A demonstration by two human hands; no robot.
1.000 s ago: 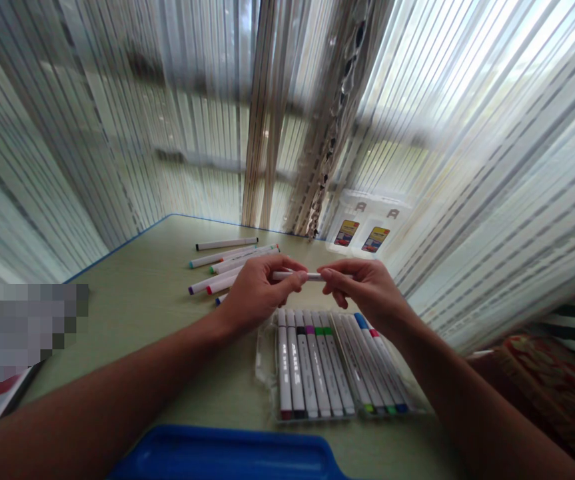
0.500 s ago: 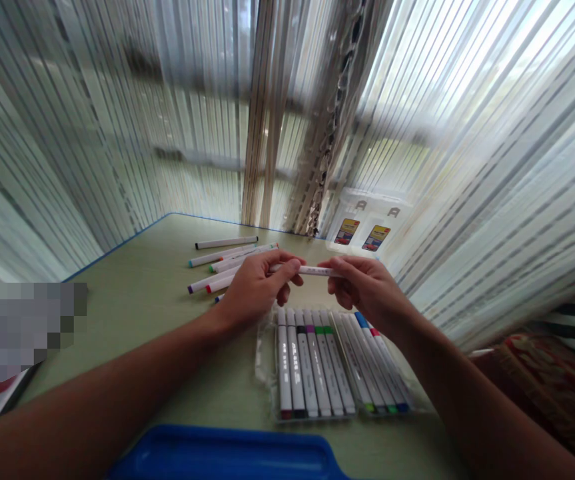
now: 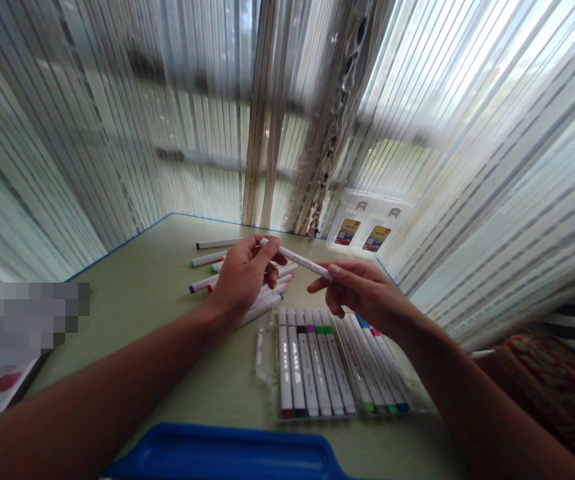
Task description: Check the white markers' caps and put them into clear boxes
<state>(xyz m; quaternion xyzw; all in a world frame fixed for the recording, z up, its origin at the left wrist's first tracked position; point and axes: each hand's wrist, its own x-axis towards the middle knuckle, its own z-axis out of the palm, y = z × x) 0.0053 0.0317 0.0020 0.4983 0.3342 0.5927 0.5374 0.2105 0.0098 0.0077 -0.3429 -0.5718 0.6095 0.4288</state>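
Between my two hands a white marker (image 3: 301, 261) is held in the air, slanting down to the right. My left hand (image 3: 247, 273) is closed on its upper left end, with fingers and thumb pinching it. My right hand (image 3: 362, 287) pinches its lower right end. Beneath and behind my left hand lie several loose white markers (image 3: 208, 259) with coloured ends, partly hidden by that hand. Below my right hand, a clear plastic case (image 3: 266, 353) holds a row of white markers (image 3: 312, 373), some with green, purple, black or blue bands.
A clear case lid (image 3: 357, 227) with two yellow labels stands at the table's back edge, against striped curtains (image 3: 202, 133). A blue tray (image 3: 237, 453) lies at the near edge of the green table (image 3: 132, 293). At far right is patterned fabric (image 3: 552, 380).
The marker has gone from level to slanted, its left end raised. My left hand has moved left and up, my right hand slightly down, uncovering more of the loose markers.
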